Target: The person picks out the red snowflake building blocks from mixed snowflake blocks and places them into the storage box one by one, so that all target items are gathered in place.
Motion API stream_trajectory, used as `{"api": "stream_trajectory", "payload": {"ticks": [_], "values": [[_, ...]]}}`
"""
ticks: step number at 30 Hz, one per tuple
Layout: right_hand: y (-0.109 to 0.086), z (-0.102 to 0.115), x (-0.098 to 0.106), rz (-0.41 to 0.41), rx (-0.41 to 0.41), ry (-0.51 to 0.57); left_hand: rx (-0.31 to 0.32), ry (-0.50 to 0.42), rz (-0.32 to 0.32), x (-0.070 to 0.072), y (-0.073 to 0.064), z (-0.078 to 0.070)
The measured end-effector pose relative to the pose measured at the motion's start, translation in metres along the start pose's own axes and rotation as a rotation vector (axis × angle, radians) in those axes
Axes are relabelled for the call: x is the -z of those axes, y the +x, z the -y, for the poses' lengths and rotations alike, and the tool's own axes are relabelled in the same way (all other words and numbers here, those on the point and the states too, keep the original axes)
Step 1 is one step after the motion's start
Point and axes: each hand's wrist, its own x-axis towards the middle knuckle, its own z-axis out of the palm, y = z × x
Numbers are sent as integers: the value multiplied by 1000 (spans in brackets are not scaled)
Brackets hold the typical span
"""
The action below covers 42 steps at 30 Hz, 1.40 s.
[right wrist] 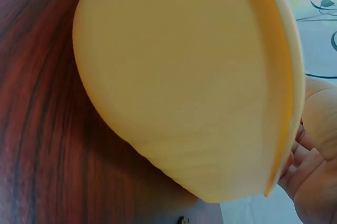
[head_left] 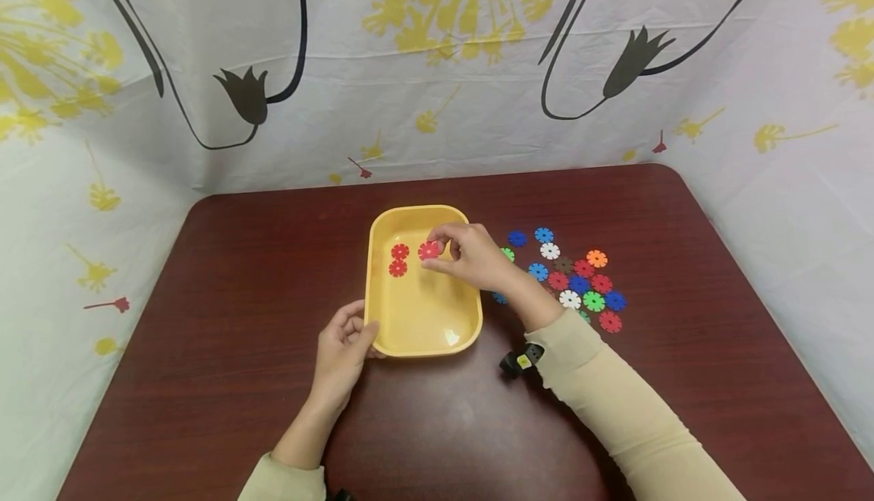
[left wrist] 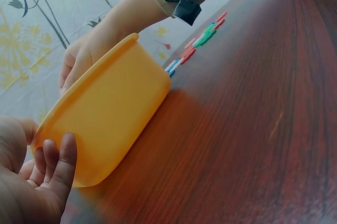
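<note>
A yellow plastic tray (head_left: 418,311) sits on the table, and my left hand (head_left: 344,353) grips its near left corner with the thumb over the rim. The left wrist view shows the fingers against the tray's outer wall (left wrist: 113,110). Over the tray, my right hand (head_left: 471,254) pinches a red notched disc (head_left: 428,250) between thumb and finger. Two more red discs, an upper one (head_left: 400,251) and a lower one (head_left: 398,268), lie on the tray floor left of it. The tray wall (right wrist: 179,76) hides the right fingertips in the right wrist view.
Right of the tray, loose notched discs in several colours lie spread on the dark red-brown table (head_left: 273,258), among them an orange disc (head_left: 597,258) and a green disc (head_left: 594,301). A patterned white cloth (head_left: 382,106) hangs behind the table's far edge.
</note>
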Motion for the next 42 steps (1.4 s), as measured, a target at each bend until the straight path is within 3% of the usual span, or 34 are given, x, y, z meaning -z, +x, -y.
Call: {"api": "stream_trajectory", "payload": {"ticks": [21, 35, 42], "values": [[14, 9, -15, 101, 2, -33, -12, 2, 11, -1, 1, 0], [24, 14, -29, 120, 27, -78, -1, -17, -5, 0, 0, 0], [28, 14, -38, 177, 31, -72, 0, -23, 1, 0, 0, 1]]}}
